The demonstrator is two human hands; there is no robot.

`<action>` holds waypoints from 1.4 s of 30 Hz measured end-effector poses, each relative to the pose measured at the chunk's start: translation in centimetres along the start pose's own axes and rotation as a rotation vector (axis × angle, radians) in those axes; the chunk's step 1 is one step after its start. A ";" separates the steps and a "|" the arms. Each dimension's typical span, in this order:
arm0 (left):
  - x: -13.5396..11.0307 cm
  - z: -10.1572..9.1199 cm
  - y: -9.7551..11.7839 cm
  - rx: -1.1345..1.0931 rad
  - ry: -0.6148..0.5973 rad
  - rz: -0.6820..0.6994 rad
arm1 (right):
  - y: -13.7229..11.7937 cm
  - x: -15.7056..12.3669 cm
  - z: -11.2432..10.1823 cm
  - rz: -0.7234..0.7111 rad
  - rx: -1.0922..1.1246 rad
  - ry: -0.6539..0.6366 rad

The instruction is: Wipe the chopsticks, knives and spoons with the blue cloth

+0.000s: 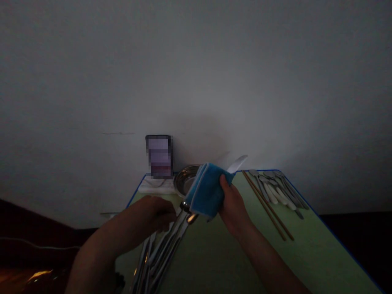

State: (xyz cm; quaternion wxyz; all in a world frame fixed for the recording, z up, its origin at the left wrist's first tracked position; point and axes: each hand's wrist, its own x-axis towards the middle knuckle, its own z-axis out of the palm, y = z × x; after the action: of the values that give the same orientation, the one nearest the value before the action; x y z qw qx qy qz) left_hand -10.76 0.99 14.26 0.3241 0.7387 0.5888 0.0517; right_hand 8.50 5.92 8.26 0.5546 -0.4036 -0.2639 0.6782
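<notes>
Head view: what are the right hand's [234, 206] fingers doing?

"Pinching a folded blue cloth [210, 194], thumb flat on its near face; the other fingers are hidden behind. A knife blade [237, 164] sticks out of the cloth's upper right side, tip up."

And the left hand [156, 214]?

"Its fingers are loosely curled, just beside the upper end of the knife pile [165, 249]. I can't tell whether they press on anything."

Where is the cloth?

"Raised over the middle of the bench [211, 257], partly covering the metal bowl [180, 179] from this angle."

How about edges and room?

"Green surface shows from the knives across to the chopsticks [269, 208], and another stretch runs from the chopsticks to the blue edging [339, 245] on the right. At the far side, the wall [196, 81] stands right behind the bowl."

Counts?

"One cloth, one bowl, two chopsticks lying side by side. One upright screen [159, 157], pixelated, left of the bowl, near a white base [153, 188]. Several knives overlap on the left; several spoons and other utensils [272, 185] overlap at the far right. It's too dim for exact numbers there."
</notes>
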 end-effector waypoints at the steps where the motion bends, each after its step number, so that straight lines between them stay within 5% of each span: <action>1: -0.1 -0.2 -0.4 0.016 0.038 -0.004 | -0.1 0.2 -0.3 -0.026 -0.075 -0.001; 5: -0.3 -1.1 -0.5 0.079 0.252 0.024 | -0.9 0.4 -1.2 -0.105 -0.482 -0.131; 9: 0.1 -1.2 0.2 -0.045 0.488 0.106 | -1.9 -0.4 -1.1 -0.090 -0.858 -0.476; 14: 0.7 -1.1 0.6 -0.206 0.488 0.250 | -2.4 -1.5 -0.2 -0.170 -1.085 -0.706; 23: 1.9 -1.9 -1.4 -0.271 0.511 0.205 | -3.5 -0.2 0.6 -0.122 -1.332 -0.829; 30: 2.0 -4.0 -4.1 -0.466 0.806 -0.071 | -8.4 4.3 0.4 -0.116 -1.505 -0.832; 35: 2.2 -4.9 -4.8 -0.580 0.872 -0.205 | -9.8 6.1 -1.1 -0.068 -1.585 -0.737; 42: 2.9 -4.5 -4.3 -0.505 0.611 -0.180 | -8.7 5.7 -0.3 -0.099 -1.652 -0.723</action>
State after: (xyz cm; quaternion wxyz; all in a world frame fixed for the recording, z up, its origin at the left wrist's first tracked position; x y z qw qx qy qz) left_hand -15.48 5.92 14.58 0.3088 0.5320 0.6892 0.3830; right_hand 13.12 13.55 13.62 -0.0001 -0.4237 -0.8422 0.3335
